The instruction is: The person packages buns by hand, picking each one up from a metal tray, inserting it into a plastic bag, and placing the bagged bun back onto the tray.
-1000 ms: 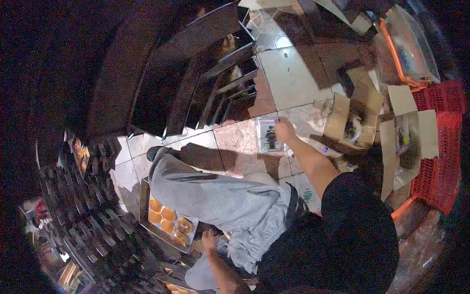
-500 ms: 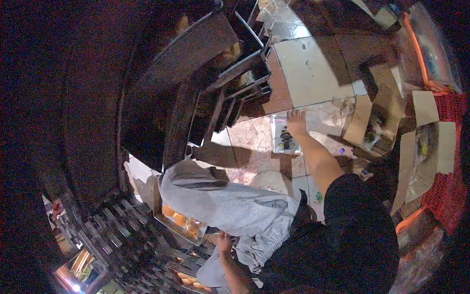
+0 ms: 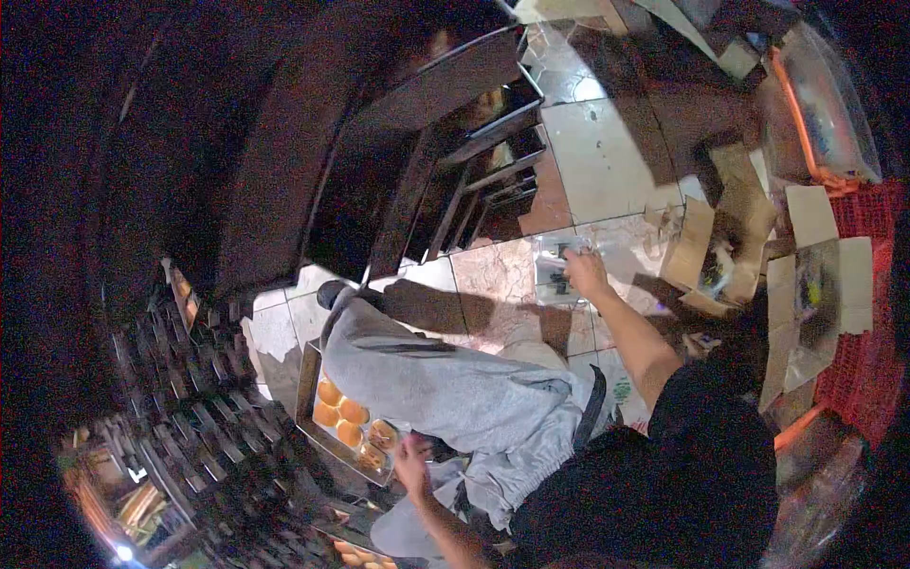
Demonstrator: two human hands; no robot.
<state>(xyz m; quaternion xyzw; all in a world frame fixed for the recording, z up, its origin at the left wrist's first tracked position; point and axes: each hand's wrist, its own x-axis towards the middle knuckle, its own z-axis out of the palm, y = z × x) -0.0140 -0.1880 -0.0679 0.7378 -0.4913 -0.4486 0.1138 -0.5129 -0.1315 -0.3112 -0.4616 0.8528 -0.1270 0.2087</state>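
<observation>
We bent right hand at plastic packet, nine o'clock; light edge pinch suited. Left hand half-curled near bun tray, ten o'clock. Both grasps, we could not tell.

The floor looks like smooth pale tile with a glossy patch of glare, while the trousers are soft, matt grey cloth, creased along the legs, and the shirt is matt black cloth. The boxes look like plain matt brown cardboard, and the crate beside them is red plastic with an open lattice. Clear, shiny plastic film lies wrinkled near it, and the tray of smooth-topped buns looks like dark metal.
</observation>
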